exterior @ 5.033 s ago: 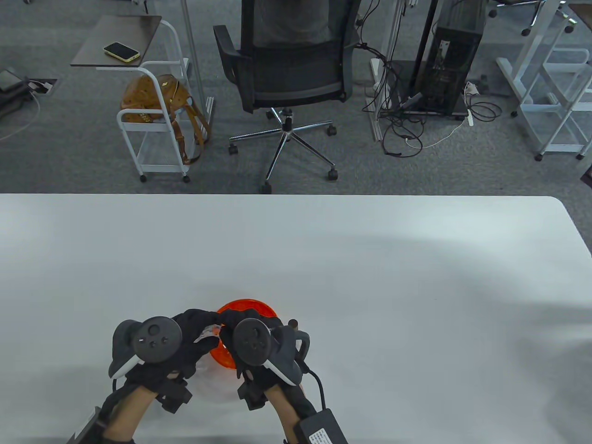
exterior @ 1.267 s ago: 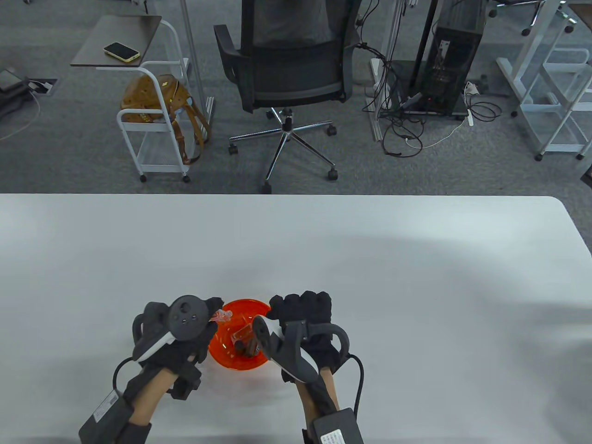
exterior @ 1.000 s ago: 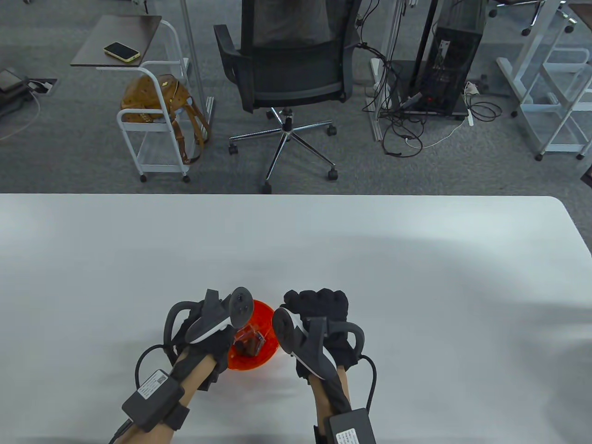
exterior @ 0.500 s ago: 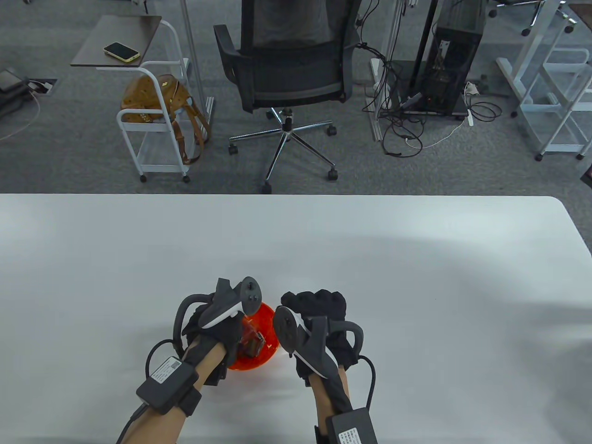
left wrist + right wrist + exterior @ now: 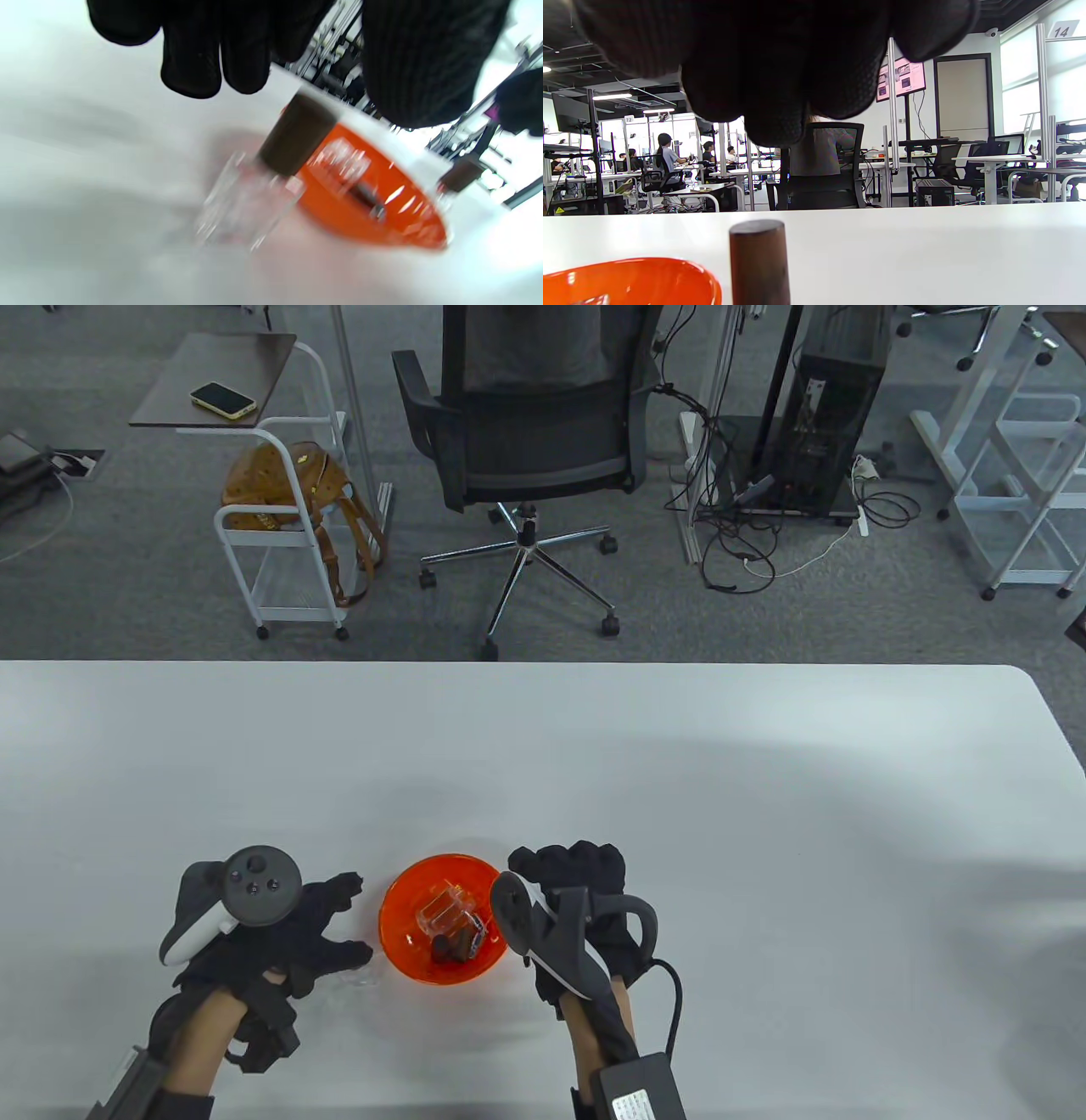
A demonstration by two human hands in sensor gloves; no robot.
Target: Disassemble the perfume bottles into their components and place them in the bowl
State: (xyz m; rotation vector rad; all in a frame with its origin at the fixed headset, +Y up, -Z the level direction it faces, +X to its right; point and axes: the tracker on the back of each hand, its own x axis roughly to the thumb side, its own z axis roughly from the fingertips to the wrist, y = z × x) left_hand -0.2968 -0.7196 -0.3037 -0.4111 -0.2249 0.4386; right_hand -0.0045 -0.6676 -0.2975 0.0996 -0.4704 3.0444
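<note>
An orange bowl (image 5: 392, 909) sits near the table's front edge and holds a clear glass bottle body (image 5: 446, 907) and brown caps (image 5: 450, 947). My left hand (image 5: 327, 923) hovers left of the bowl with fingers spread and nothing in it. Just under its fingers (image 5: 191, 63) stands a clear perfume bottle (image 5: 248, 203) with a brown cap (image 5: 297, 133), untouched. My right hand (image 5: 577, 875) rests on the table right of the bowl (image 5: 628, 281), fingers curled, holding nothing. A second brown-capped bottle (image 5: 759, 262) stands beside it, between it and the bowl.
The white table (image 5: 679, 780) stretches far and right of the bowl. Beyond its far edge are an office chair (image 5: 526, 432), a white cart (image 5: 288, 534) with a brown bag, and a computer tower (image 5: 827, 407) with cables.
My left hand reached over the bowl, left the clear bottle body in it, then drew back left and opened. The right hand stayed curled beside the bowl.
</note>
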